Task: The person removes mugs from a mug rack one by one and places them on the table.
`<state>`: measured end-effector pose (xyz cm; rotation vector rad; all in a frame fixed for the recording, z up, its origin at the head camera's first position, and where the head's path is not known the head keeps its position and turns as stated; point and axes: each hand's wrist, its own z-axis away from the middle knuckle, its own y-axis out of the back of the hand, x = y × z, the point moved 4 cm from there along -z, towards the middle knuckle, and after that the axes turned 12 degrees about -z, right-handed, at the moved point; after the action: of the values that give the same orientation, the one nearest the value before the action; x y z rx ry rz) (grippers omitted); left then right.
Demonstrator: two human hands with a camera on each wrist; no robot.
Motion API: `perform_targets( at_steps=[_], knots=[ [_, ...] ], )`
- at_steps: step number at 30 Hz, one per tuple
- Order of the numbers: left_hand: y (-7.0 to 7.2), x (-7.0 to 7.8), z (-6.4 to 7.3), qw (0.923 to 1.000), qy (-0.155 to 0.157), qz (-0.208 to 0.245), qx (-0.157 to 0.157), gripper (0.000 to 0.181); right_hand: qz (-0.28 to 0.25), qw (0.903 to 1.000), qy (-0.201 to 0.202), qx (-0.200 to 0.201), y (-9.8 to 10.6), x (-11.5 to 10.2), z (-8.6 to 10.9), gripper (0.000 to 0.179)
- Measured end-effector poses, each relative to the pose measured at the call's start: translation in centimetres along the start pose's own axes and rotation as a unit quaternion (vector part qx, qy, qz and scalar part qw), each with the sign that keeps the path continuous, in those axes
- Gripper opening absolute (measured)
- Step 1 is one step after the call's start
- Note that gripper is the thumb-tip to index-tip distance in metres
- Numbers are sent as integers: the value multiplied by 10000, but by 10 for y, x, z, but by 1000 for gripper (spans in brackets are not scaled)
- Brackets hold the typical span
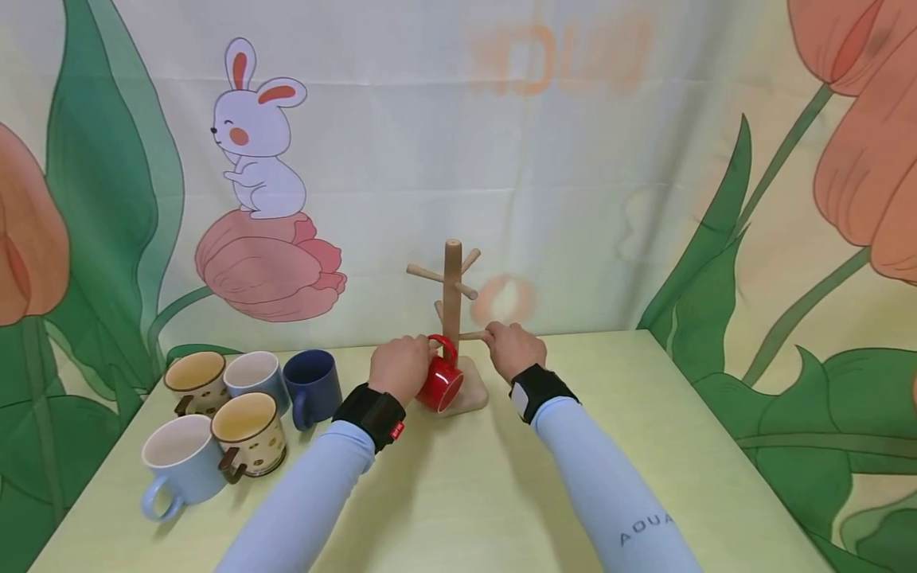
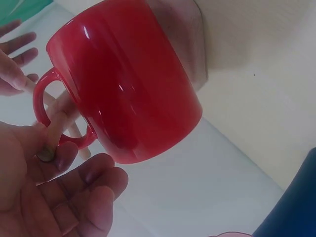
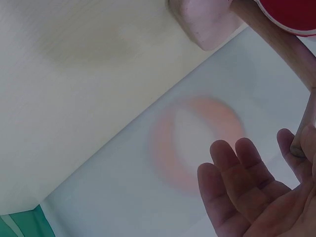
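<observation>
A wooden mug tree (image 1: 452, 306) stands at the back of the table, its pegs sticking out at two heights. From a low left peg (image 2: 56, 127) hangs a glossy red mug (image 1: 439, 385), tilted, its handle looped round the wood. My left hand (image 1: 399, 368) pinches that peg's end with thumb and forefinger, right beside the mug handle (image 2: 39, 101). On the other side, my right hand (image 1: 517, 350) pinches the tip of the low right peg (image 3: 307, 121). Its other fingers are spread loosely in the right wrist view.
Several mugs stand upright in a group at the left: light blue ones (image 1: 188, 461), patterned cream ones (image 1: 252, 446) with brown handles, and a dark blue mug (image 1: 315, 386). A printed cloth (image 1: 401, 159) hangs right behind the pale table (image 1: 616, 446).
</observation>
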<state>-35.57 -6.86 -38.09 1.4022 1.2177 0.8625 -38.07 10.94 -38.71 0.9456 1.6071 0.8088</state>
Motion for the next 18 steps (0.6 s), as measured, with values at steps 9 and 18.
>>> perform_targets(
  at_steps=[9, 18],
  knots=[
    [4, 11, 5, 9991, -223, -341, 135, 30, -17, 9994, -102, -328, 5, 0, -6, 28],
    [8, 22, 8, 9963, -591, -586, 196, 27, -7, 9985, -214, -500, -1, 6, -17, 27]
  ],
)
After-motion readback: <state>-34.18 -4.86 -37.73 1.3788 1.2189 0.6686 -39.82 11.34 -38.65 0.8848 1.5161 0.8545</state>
